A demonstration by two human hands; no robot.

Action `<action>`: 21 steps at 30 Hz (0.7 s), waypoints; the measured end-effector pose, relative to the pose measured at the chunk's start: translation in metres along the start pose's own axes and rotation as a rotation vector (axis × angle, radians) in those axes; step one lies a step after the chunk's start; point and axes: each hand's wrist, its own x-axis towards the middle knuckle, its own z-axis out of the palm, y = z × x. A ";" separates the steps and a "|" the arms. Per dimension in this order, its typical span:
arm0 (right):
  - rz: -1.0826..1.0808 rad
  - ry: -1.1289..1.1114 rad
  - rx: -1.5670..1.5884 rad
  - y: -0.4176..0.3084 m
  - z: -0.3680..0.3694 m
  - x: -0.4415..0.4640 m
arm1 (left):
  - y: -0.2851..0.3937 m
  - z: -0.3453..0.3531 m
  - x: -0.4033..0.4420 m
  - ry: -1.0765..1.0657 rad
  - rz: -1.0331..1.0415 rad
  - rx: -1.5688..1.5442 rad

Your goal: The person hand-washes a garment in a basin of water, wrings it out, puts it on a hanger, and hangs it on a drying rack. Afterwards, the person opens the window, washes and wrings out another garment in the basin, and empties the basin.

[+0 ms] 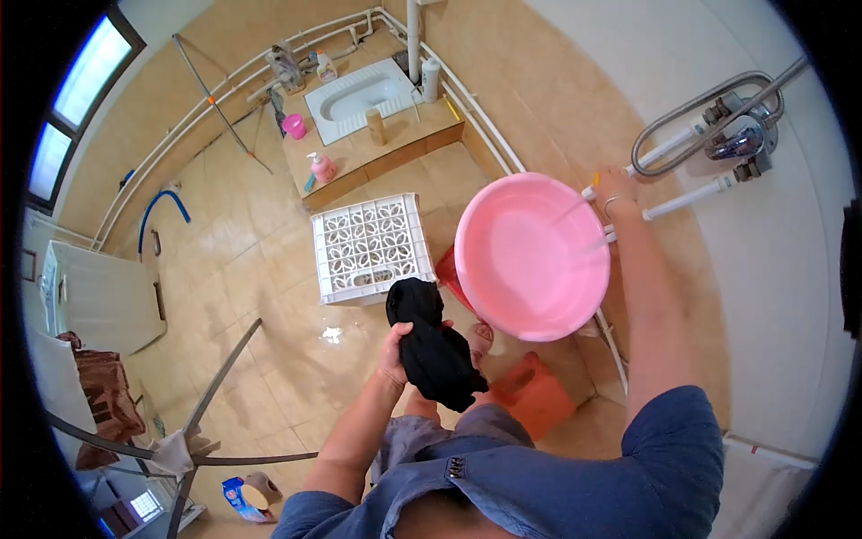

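Note:
My left hand [395, 353] is closed around a bunched black cloth [434, 350], held in front of my body. On the right, my right hand [616, 190] reaches to a wall tap [589, 193] with a bit of yellow showing at its handle; the fingers are bent around it and partly hidden. Thin streams of water run from the taps into a large pink basin [530, 256]. The basin stands just left of that hand, above something red that is mostly covered. A white plastic crate [373, 247] is beyond the cloth.
An orange container [534, 395] stands by my feet, near the wall. Ahead is a raised tiled step with a squat toilet [364, 99], bottles and a pink pump bottle [321, 168]. A shower mixer [741, 139] sticks out at right. Metal bars [215, 382] cross the left side.

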 end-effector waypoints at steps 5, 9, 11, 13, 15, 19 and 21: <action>-0.176 -0.355 1.024 -0.087 0.018 -0.085 | 0.009 0.029 -0.017 -0.158 -0.054 -0.011; -0.142 -0.968 2.092 -0.177 -0.002 -0.165 | 0.010 0.055 -0.024 -0.230 -0.096 0.085; -0.333 -0.805 2.436 -0.211 -0.017 -0.183 | 0.005 0.062 -0.026 -0.264 -0.151 0.021; -0.556 -0.639 2.833 -0.228 -0.035 -0.192 | -0.004 0.075 -0.028 -0.310 -0.198 -0.030; -0.513 -0.667 2.714 -0.223 -0.027 -0.187 | -0.011 0.072 -0.030 -0.228 -0.202 0.006; -0.144 -0.567 2.163 -0.217 -0.027 -0.181 | -0.017 0.050 -0.035 -0.009 -0.234 0.313; -0.145 -0.414 1.865 -0.220 -0.021 -0.189 | -0.020 0.052 -0.043 0.074 -0.261 0.450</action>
